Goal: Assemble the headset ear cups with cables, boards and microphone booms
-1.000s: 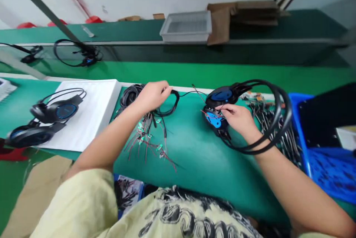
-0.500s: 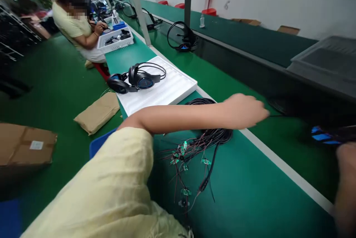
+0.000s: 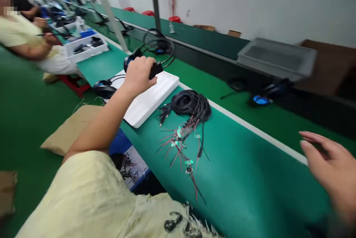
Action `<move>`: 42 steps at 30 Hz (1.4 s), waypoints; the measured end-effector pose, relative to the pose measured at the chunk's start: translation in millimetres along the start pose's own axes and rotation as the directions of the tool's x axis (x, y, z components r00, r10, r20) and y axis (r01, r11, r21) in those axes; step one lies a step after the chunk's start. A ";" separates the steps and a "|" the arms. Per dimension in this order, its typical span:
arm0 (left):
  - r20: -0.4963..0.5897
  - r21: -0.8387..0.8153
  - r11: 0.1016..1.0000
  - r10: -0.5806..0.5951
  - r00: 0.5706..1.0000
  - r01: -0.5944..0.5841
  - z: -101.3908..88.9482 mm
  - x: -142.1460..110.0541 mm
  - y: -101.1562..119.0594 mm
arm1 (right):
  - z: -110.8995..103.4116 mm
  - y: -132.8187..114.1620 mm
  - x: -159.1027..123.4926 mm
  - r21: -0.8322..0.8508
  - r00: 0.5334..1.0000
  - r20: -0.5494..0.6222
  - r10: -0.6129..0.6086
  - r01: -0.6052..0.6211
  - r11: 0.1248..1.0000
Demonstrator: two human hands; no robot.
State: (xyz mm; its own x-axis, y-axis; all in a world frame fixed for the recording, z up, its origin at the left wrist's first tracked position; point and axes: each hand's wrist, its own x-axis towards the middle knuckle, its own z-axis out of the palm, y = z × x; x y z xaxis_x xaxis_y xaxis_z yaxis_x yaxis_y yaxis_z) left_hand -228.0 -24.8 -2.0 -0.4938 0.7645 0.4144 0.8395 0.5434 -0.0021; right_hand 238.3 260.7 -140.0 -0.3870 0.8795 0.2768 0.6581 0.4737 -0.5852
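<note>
My left hand (image 3: 140,73) is closed around a black headset (image 3: 156,69), whose thin double headband sticks out to the right. It is over a white foam tray (image 3: 151,101). A second black headset (image 3: 104,90) is at the tray's left end, partly hidden by my forearm. Beyond the tray's near end, a coil of black cables (image 3: 190,102) lies on the green bench, with red and black wires and small green circuit boards (image 3: 178,133) at its ends. My right hand (image 3: 328,160) is at the right, fingers apart, holding nothing.
On the lower green strip behind the bench's pale edge lies a headset with a blue ear cup (image 3: 263,99), blurred. A grey plastic crate (image 3: 275,54) stands behind it. A co-worker (image 3: 27,41) sits at left near a white parts tray (image 3: 86,49). Metal posts (image 3: 108,12) rise along the bench.
My left hand has moved left from over the cables and taken hold of a headset from the foam tray. My right hand has come away from the blue-marked headset. The view has shifted right.
</note>
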 end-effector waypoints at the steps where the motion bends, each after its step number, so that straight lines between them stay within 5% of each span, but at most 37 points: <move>1: -0.078 -0.145 0.986 0.077 0.994 -0.087 -11.5 -8.7 24.2 | -9.7 -14.8 -31.1 0.053 1.000 0.024 -0.010 0.009 0.999; 3: -0.148 -0.477 0.844 0.199 0.969 -0.246 -25.9 -30.9 77.2 | -21.9 -47.0 -88.1 0.255 0.988 0.139 -0.060 0.023 0.967; 5: -0.104 -0.812 0.524 0.306 0.946 -0.258 -24.3 -58.1 132.0 | -26.5 -73.3 -133.6 0.420 0.982 0.171 -0.081 0.002 0.907; 8: 0.052 -0.997 -0.030 0.499 0.865 0.076 4.9 -105.2 210.6 | -28.0 -89.5 -185.3 0.592 0.976 0.213 -0.034 -0.102 0.800; 11: 0.149 -0.869 -0.307 0.585 0.797 0.387 41.4 -153.4 270.3 | -28.0 -83.6 -224.5 0.729 0.949 0.305 0.077 -0.284 0.623; 13: 0.189 -0.857 -0.290 0.593 0.783 0.426 54.6 -180.8 291.7 | -25.7 -72.8 -241.0 0.760 0.933 0.322 0.160 -0.355 0.544; 15: 0.177 -0.919 -0.168 0.632 0.754 0.356 53.1 -201.4 298.2 | -20.9 -58.7 -247.2 0.738 0.921 0.315 0.230 -0.390 0.550; 18: 0.175 -0.977 0.054 0.758 0.628 0.208 30.1 -219.8 292.9 | -8.7 -35.3 -239.6 0.636 0.915 0.314 0.254 -0.402 0.659; 21: 0.292 -0.945 0.158 0.799 0.525 0.285 12.5 -228.4 288.8 | 9.5 -16.6 -223.3 0.586 0.927 0.262 0.270 -0.375 0.718; 24: 0.363 -0.910 0.163 0.758 0.543 0.381 26.9 -231.5 291.6 | 29.5 -7.1 -211.4 0.597 0.936 0.218 0.278 -0.353 0.721; 28: 0.167 -0.985 0.149 0.761 0.627 0.082 70.1 -229.6 293.9 | 43.9 -5.8 -209.1 0.589 0.942 0.181 0.281 -0.333 0.736; 31: 0.061 -0.987 0.136 0.807 0.587 -0.086 85.5 -221.2 290.9 | 43.9 -11.3 -211.3 0.532 0.946 0.145 0.291 -0.323 0.783; 33: 0.062 -0.994 0.100 0.835 0.546 -0.040 87.1 -211.4 288.0 | 43.6 -18.6 -211.4 0.474 0.954 0.122 0.274 -0.299 0.828; 36: 0.099 -0.994 0.053 0.826 0.555 0.099 88.1 -193.9 285.1 | 42.3 -30.9 -207.1 0.375 0.973 0.097 0.207 -0.229 0.898; 39: 0.169 -0.985 0.130 0.835 0.524 0.110 93.2 -180.5 285.2 | 27.4 -30.9 -197.0 0.290 0.985 0.076 0.152 -0.168 0.942; 42: 0.181 -0.983 0.165 0.855 0.486 0.076 98.4 -176.5 285.4 | -5.9 -5.9 -183.0 0.104 0.980 -0.031 0.197 -0.193 0.976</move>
State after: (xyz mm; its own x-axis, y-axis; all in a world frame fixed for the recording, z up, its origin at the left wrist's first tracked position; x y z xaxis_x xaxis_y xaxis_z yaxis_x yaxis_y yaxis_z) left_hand 76.5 29.6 -165.3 0.4363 0.8991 0.0348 0.3240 -0.1931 0.9262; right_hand 309.1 97.2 -182.7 -0.2292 0.9566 0.1798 0.6494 0.2879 -0.7039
